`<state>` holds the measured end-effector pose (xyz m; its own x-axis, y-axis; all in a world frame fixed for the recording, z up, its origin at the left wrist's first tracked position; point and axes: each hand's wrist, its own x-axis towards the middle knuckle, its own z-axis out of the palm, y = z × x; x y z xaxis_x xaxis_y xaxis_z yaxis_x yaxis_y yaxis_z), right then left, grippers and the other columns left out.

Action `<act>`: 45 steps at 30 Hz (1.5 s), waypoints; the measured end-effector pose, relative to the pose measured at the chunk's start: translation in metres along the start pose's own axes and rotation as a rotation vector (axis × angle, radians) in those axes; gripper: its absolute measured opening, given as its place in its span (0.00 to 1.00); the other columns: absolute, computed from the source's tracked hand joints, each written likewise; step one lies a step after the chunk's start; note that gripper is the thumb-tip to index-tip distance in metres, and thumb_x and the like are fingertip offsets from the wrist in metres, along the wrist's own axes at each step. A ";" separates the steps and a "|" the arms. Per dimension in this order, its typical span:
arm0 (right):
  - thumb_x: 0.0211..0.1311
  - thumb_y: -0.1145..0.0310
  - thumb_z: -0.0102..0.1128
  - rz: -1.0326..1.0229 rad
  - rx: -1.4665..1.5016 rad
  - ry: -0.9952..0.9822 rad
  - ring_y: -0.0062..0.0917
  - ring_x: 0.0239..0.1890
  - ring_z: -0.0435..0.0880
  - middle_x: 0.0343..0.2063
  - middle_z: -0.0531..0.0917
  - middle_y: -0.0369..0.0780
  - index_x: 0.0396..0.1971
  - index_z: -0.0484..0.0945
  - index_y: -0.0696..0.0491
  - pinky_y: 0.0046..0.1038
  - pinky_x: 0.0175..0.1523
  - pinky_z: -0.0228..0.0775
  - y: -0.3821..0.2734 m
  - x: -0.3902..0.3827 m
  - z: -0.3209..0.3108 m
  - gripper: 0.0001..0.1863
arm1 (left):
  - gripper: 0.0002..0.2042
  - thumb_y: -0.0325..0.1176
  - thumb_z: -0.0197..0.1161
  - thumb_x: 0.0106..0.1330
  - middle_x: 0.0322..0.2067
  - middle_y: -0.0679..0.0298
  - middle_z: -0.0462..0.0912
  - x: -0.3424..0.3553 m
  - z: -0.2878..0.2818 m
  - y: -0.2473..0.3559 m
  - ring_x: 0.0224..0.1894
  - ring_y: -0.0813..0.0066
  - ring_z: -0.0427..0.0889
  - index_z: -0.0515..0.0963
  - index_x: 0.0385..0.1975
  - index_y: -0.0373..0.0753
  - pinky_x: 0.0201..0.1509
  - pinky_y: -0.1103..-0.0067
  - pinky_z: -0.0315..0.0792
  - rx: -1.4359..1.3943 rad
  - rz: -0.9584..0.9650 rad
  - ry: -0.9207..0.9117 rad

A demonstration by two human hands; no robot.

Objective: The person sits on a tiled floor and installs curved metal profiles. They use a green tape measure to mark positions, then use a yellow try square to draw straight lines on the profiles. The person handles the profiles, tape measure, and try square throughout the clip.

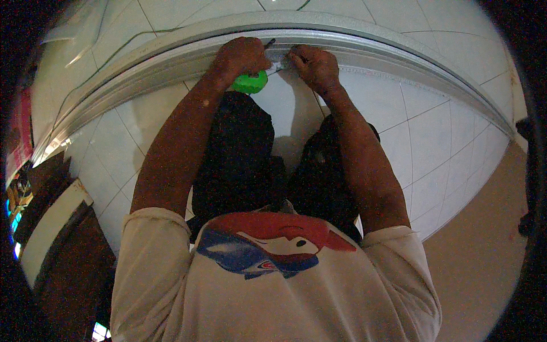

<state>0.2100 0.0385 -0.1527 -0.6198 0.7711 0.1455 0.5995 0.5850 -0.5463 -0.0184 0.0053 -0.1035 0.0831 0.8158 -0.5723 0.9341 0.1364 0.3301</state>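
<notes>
My left hand (245, 57) is closed at the pale metal rail (364, 48), with a short dark stick-like thing (270, 43) jutting out at its thumb side. Just below that fist is a bright green rounded thing (250, 83); whether the hand touches it or it rests on the floor I cannot tell. To the right, across a small gap, my right hand (317, 67) is also closed, its fingertips pinched together against the near side of the rail. What lies between those fingertips is too dim and small to make out.
The grooved rail curves across the pale tiled floor (427, 131), right in front of my bent knees. A thin green cord (122, 48) runs along the far side at left. Dark boards and a pale panel (57, 228) are at lower left. Brown floor (473, 239) lies at right.
</notes>
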 end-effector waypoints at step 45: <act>0.67 0.65 0.66 0.828 1.528 1.324 0.26 0.35 0.82 0.27 0.82 0.33 0.28 0.78 0.49 0.39 0.50 0.77 0.198 -0.335 -0.271 0.09 | 0.27 0.57 0.59 0.72 0.22 0.58 0.87 -0.172 0.063 0.176 0.27 0.66 0.89 0.84 0.28 0.36 0.38 0.63 0.81 -0.410 0.520 -0.262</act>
<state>0.6735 -0.0357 -0.0864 0.5048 0.7414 -0.4420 -0.6934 0.0433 -0.7192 0.1536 -0.1459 0.0058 0.6114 0.6778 -0.4085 0.5491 0.0083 0.8357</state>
